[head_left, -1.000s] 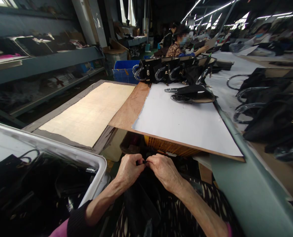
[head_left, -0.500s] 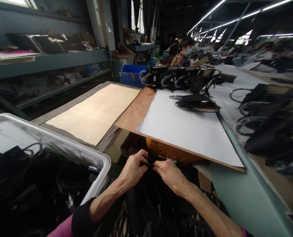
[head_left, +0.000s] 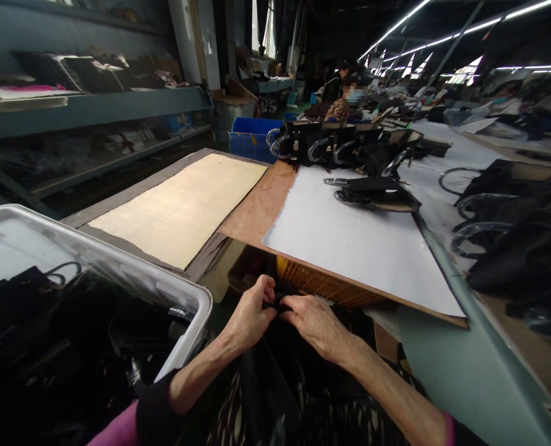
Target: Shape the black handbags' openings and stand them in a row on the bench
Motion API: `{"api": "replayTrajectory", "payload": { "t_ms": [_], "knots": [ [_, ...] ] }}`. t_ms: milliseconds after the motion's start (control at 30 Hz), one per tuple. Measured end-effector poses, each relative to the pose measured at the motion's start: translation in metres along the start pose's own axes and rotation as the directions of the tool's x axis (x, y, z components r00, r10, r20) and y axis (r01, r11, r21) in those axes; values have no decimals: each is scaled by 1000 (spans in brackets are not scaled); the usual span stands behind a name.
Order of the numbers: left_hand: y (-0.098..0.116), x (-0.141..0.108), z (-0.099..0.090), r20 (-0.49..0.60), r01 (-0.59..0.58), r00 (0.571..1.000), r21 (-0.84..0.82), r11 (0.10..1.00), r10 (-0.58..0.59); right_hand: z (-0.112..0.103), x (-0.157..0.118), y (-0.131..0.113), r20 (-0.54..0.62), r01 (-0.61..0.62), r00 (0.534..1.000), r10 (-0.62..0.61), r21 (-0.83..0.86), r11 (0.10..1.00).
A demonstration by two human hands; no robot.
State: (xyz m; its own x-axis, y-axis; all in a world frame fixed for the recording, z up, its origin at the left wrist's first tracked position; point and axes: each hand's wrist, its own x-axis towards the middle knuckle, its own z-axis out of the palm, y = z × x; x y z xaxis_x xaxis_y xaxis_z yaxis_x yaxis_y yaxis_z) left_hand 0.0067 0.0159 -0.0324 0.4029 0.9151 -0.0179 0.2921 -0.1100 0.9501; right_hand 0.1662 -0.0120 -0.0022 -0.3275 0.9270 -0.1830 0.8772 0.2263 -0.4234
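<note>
A black bag (head_left: pixel 275 371) hangs down over my lap, its lower part lost against dark patterned cloth. My left hand (head_left: pixel 252 313) pinches the bag's top edge between thumb and bent fingers. Close beside it, my right hand (head_left: pixel 310 322) grips the same edge, with fingertips pressed together. The fingertips partly hide the spot where they meet on the dark material. To the left stands a white plastic bin (head_left: pixel 182 297) heaped with black bags (head_left: pixel 71 347), some with plastic-wrapped parts.
A white sheet (head_left: pixel 350 248) covers part of the brown board ahead, with one black handbag (head_left: pixel 377 195) lying on it. Several handbags (head_left: pixel 340 145) stand in a row behind, more (head_left: pixel 512 241) at right. A yellow crate (head_left: pixel 322 282) sits under the board. Co-workers sit farther back.
My hands have drawn slightly closer together on the bag's edge, both still gripping it. The view has shifted a little, so the tables appear slightly farther right.
</note>
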Motion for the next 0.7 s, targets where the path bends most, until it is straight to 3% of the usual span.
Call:
{"api": "replayTrajectory", "payload": {
  "t_ms": [133,267,433,567,633,700],
  "knots": [
    [-5,-2,6,-28,-1,1000,-61,998,-1,-4,7,-4,145,42,989,-34,-56,998],
    [-3,-2,9,-36,71,996,-213,974,-80,-3,6,-8,173,24,985,-15,-51,998],
    [22,-13,-17,-36,132,987,-361,923,-156,-25,1,-1,148,-102,983,110,-61,993],
    [36,-40,-31,80,215,976,-279,936,-201,-59,-2,11,178,-187,963,204,-108,976],
    [36,-53,-26,131,217,972,-162,963,-197,-71,-5,15,192,-226,950,245,-119,967],
    [33,-60,-16,105,193,976,-17,981,-190,-76,-9,18,209,-260,937,280,-116,959]
  ]
}}
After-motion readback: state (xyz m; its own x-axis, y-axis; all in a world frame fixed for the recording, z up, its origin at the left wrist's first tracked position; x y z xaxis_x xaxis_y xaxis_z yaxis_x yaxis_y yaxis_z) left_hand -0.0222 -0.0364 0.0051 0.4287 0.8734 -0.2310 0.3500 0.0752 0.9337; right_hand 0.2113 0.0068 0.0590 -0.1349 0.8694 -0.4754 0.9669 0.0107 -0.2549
